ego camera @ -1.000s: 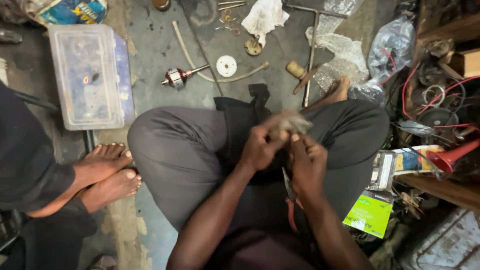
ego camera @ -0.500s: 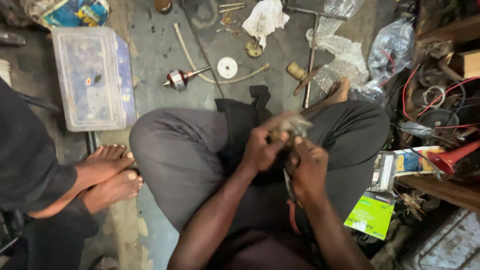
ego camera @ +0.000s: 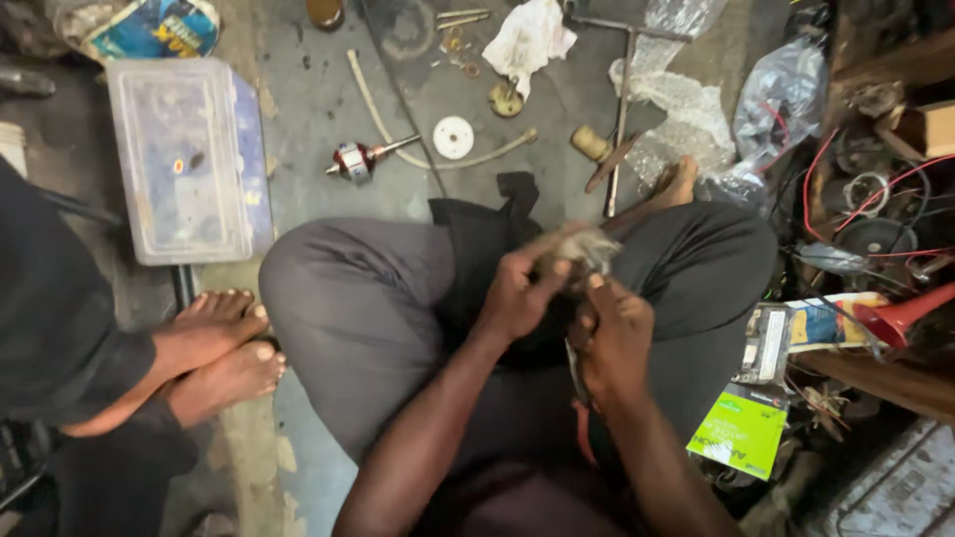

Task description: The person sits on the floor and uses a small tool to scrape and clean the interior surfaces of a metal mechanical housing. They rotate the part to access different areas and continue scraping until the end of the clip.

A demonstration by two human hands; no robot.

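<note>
Bare floor [ego camera: 308, 119] lies open between the clear plastic box [ego camera: 184, 159] at the left edge and the motor rotor [ego camera: 356, 159], while wires and clutter [ego camera: 875, 199] crowd the right edge and another person's feet [ego camera: 214, 353] block the left.

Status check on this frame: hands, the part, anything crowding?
Left hand and right hand both gripping small grey part over lap. Red-handled tool tucked under right wrist. Nothing crowding.

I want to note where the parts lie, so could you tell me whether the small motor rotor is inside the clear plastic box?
No: the motor rotor lies on the bare floor to the right of the clear plastic box, apart from it.
</note>
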